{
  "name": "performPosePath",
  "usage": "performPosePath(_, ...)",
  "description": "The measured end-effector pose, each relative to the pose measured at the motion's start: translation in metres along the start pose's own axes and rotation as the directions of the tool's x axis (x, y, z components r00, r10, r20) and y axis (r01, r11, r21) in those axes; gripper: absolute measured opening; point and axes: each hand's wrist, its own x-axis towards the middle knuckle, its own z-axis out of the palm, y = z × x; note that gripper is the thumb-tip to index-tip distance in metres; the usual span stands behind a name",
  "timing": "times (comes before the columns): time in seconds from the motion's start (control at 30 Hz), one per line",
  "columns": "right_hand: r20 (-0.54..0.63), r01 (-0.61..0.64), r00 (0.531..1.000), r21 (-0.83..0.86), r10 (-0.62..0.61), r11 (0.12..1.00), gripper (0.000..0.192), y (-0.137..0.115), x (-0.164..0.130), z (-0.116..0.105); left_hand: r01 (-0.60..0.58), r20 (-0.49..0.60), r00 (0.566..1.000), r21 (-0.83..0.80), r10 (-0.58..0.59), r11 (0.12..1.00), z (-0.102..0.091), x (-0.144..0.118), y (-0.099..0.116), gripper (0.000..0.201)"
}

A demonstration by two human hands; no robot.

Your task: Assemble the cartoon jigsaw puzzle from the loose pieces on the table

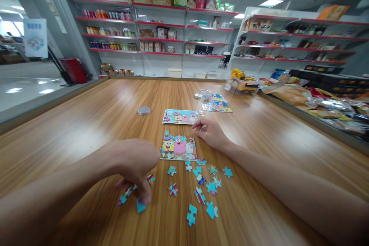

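Observation:
A partly built cartoon jigsaw (178, 148) lies on the wooden table (86, 123) in front of me. Several loose blue-backed pieces (206, 188) are scattered just below it. My left hand (134, 165) reaches down over pieces at the lower left, its fingertips touching a blue piece (141, 205). My right hand (209, 132) rests to the right of the jigsaw's top edge with fingers curled; nothing shows in it. A finished picture card (180, 117) lies beyond the jigsaw.
A round metal lid (144, 110) sits to the left of the card. A clear jar (205, 98), another puzzle picture (216, 105) and a yellow toy truck (245, 82) stand farther back. Packaged goods (317, 100) line the right edge. Store shelves (158, 34) stand behind.

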Motion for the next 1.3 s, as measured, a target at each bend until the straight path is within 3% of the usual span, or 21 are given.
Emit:
performPosePath(0.07, 0.001, 0.003, 1.000, 0.003, -0.003, 1.000, 0.009, -0.001, 0.000, 0.000, -0.200, -0.163, 0.966, 0.028, 0.202, 0.979, -0.003, 0.000, 0.003, 0.030)
performPosePath(0.13, 0.006, 0.001, 1.000, 0.001, -0.001, 1.000, 0.010, -0.001, -0.001, 0.000, -0.381, -0.287, 0.876, 0.079, 0.387, 0.921, -0.006, 0.000, 0.007, 0.018)
performPosePath(0.17, 0.007, 0.000, 1.000, -0.001, 0.000, 1.000, 0.011, -0.001, -0.001, 0.001, -0.433, -0.303, 0.845, 0.095, 0.441, 0.896, -0.006, -0.001, 0.009, 0.018)
performPosePath(0.23, 0.004, 0.000, 1.000, -0.001, 0.000, 1.000, 0.011, 0.000, -0.001, 0.001, -0.477, -0.265, 0.833, 0.100, 0.485, 0.873, -0.007, -0.001, 0.010, 0.021)
performPosePath(0.33, 0.003, 0.006, 1.000, 0.009, -0.006, 1.000, 0.011, 0.002, -0.001, 0.001, -0.468, -0.218, 0.850, 0.106, 0.480, 0.877, -0.005, 0.000, 0.008, 0.019)
performPosePath(0.53, -0.002, 0.024, 1.000, 0.008, -0.024, 1.000, 0.010, 0.004, 0.000, 0.002, -0.463, -0.253, 0.835, 0.156, 0.488, 0.873, -0.004, 0.001, 0.007, 0.015)
performPosePath(0.67, 0.001, 0.030, 1.000, -0.006, -0.030, 1.000, 0.011, 0.004, 0.000, 0.002, -0.493, -0.288, 0.803, 0.172, 0.522, 0.853, -0.003, 0.000, 0.011, 0.019)
performPosePath(0.83, 0.000, 0.023, 1.000, -0.001, -0.023, 1.000, 0.011, 0.003, 0.000, 0.002, -0.536, -0.326, 0.744, 0.231, 0.583, 0.812, 0.003, 0.001, 0.020, 0.047)
performPosePath(0.97, -0.004, 0.025, 1.000, 0.007, -0.025, 1.000, 0.011, 0.003, 0.000, 0.003, -0.610, -0.337, 0.681, 0.232, 0.651, 0.758, 0.010, 0.003, 0.022, 0.038)
performPosePath(1.13, -0.006, 0.011, 1.000, 0.010, -0.011, 1.000, 0.011, 0.004, 0.001, 0.003, -0.601, -0.395, 0.622, 0.314, 0.676, 0.735, 0.016, 0.009, 0.023, 0.030)
performPosePath(1.2, 0.001, 0.003, 1.000, 0.014, -0.003, 1.000, 0.011, 0.004, 0.001, 0.003, -0.559, -0.465, 0.565, 0.392, 0.682, 0.730, 0.018, 0.014, 0.023, 0.027)
performPosePath(1.3, 0.021, -0.036, 0.999, 0.067, 0.034, 0.997, 0.012, 0.003, 0.002, 0.003, -0.439, -0.591, 0.419, 0.532, 0.689, 0.724, 0.021, 0.025, 0.020, 0.029)
